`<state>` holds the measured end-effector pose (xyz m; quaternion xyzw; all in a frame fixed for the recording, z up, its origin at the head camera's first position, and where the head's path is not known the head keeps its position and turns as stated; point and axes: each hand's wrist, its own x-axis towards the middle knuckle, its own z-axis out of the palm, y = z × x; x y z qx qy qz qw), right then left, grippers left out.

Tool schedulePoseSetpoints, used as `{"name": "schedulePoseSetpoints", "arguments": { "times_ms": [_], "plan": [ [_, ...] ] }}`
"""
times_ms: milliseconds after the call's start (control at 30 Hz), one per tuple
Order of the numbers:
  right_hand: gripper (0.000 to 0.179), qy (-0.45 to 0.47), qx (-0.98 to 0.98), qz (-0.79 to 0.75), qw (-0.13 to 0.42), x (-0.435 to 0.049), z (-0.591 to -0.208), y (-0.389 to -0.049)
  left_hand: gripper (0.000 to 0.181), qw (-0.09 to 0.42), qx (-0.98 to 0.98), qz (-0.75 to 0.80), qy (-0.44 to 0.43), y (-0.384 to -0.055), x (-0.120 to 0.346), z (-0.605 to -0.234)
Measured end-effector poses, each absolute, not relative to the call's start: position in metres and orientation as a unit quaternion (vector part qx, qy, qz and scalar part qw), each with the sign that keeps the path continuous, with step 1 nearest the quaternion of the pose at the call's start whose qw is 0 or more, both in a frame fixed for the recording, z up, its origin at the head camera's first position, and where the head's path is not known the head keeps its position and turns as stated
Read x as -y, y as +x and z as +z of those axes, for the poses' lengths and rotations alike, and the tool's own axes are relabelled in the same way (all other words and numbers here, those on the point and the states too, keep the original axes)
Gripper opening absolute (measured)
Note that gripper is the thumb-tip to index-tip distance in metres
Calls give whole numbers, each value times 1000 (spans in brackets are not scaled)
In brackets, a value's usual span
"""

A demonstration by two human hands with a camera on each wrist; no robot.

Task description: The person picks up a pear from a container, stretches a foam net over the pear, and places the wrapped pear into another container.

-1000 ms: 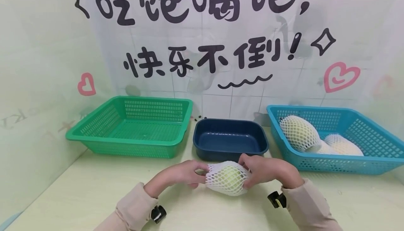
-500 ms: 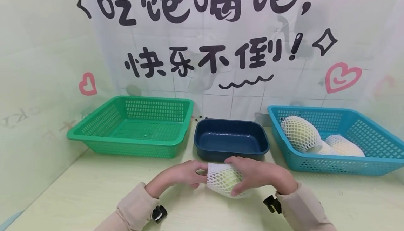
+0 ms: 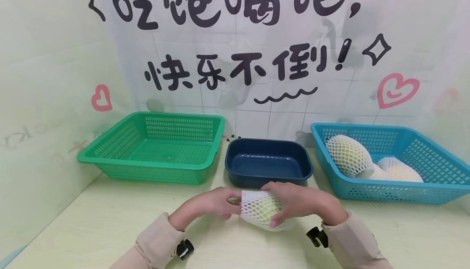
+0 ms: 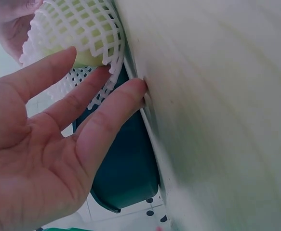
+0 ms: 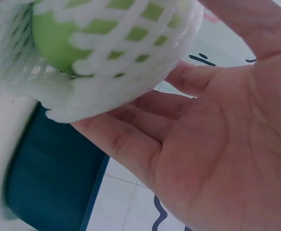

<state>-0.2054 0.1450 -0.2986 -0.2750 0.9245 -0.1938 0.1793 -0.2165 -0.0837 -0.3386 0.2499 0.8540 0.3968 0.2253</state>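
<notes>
A light-green fruit (image 3: 261, 208) lies sideways on the table, inside a white foam net sleeve (image 4: 89, 29). My right hand (image 3: 295, 198) grips its right part, thumb on the near side and fingers over the top and far side. At the sleeve's left end, my left hand (image 3: 219, 201) reaches in with fairly straight fingers. The left wrist view shows its index fingertip at the inner rim of the sleeve's opening, with another finger outside it near the table. In the right wrist view, the green skin (image 5: 58, 41) shows through the mesh.
Right behind the fruit stands a dark blue rectangular tub (image 3: 268, 165) with nothing in it. A green slotted basket (image 3: 176, 166), also empty, is at the back left. The blue basket (image 3: 404, 189) at the right holds several netted fruits (image 3: 349, 155).
My right hand has slid left and further over the fruit, covering more of it. The fruit has shifted slightly. My left hand stays at the sleeve's left end.
</notes>
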Motion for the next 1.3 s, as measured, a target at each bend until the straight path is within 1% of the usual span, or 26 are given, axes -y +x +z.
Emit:
{"name": "schedulePoseSetpoints", "arguments": {
  "times_ms": [233,433,533,633,733,800,900,1033,1133,1300],
  "plan": [
    [71,-278,-923,-210,166,-147,-297,-206,20,228,-856,390,251,-217,84,-339],
    [67,-274,-927,-205,155,-150,-291,-205,8,221,-865,373,253,-219,84,-339],
    [61,-284,-926,-198,149,-151,-290,-206,3,219,-865,369,259,-219,85,-338],
    [54,-285,-925,-199,151,-151,-290,-207,3,216,-866,365,266,-219,85,-339],
    [51,-261,-928,-208,165,-150,-290,-206,3,214,-867,363,268,-219,85,-340],
    [55,-243,-930,-209,178,-148,-291,-204,3,212,-868,361,268,-219,85,-340],
    [68,-224,-933,-203,195,-145,-294,-204,4,209,-871,356,265,-218,84,-340],
    [84,-239,-927,-208,202,-143,-299,-204,5,207,-874,354,261,-218,84,-339],
    [90,-254,-919,-225,199,-142,-301,-203,6,203,-876,351,262,-219,84,-339],
    [93,-258,-922,-220,189,-138,-307,-203,8,196,-877,347,268,-220,84,-339]
  ]
}}
